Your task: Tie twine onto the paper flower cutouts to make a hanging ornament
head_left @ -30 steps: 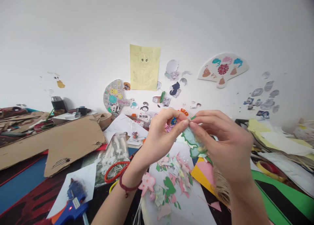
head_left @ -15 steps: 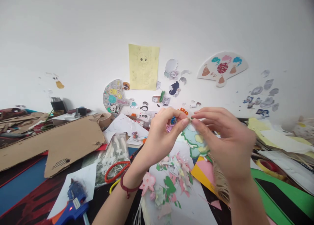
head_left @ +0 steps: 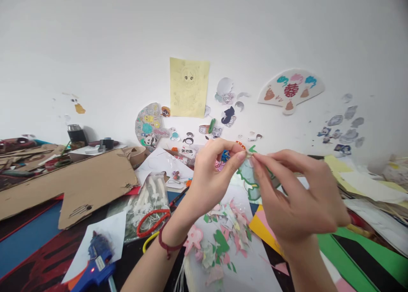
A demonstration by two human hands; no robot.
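Observation:
A light blue paper piece with green wavy edging (head_left: 247, 176) hangs below my fingertips, partly hidden behind my right hand. My left hand (head_left: 216, 173) pinches a thin beige strand at the top of this piece, thumb against forefinger. Close beside it, the thumb and forefinger of my right hand (head_left: 293, 190) are pressed together on the same strand. Green, pink and white paper scraps (head_left: 223, 241) lie on a white sheet (head_left: 251, 266) beneath my hands.
At lower left, a blue glue gun (head_left: 97, 273) rests near white paper. Cut cardboard (head_left: 95, 177) spans the left side. A bag of white cords (head_left: 153, 198) lies left of my left wrist. Green sheets (head_left: 379, 249) and a black strip (head_left: 366, 258) are at right.
My right hand has turned and shifted slightly right and down, its fingers now closer together. The blue and green piece is more hidden behind it. My left hand has barely moved.

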